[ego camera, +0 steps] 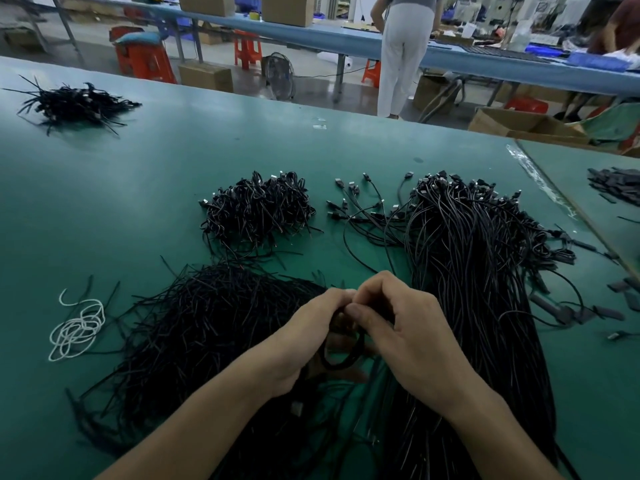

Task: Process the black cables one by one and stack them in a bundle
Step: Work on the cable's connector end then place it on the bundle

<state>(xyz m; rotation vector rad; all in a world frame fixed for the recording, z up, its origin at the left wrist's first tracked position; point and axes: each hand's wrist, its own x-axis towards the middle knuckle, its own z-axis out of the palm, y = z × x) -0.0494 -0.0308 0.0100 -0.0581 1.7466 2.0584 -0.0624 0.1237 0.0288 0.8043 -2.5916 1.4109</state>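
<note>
White cord tangle (78, 329) far left on green table (138, 174). Then loose black strands (207, 327), with the coiled-cable heap (258, 209) behind. Left hand (304, 337) and right hand (405, 327) meet mid-table, both pinching one looped black cable (341, 362). Straight cable stock (474, 271) lies on the right.

Green worktable (138, 168), blue bench (329, 38) behind, orange stools (247, 50), cardboard boxes (206, 77), floor fan (278, 74)

We find bare table (131, 188) at ten o'clock; coiled bundle (258, 209) blocks eleven, long cables (478, 258) block two
</note>
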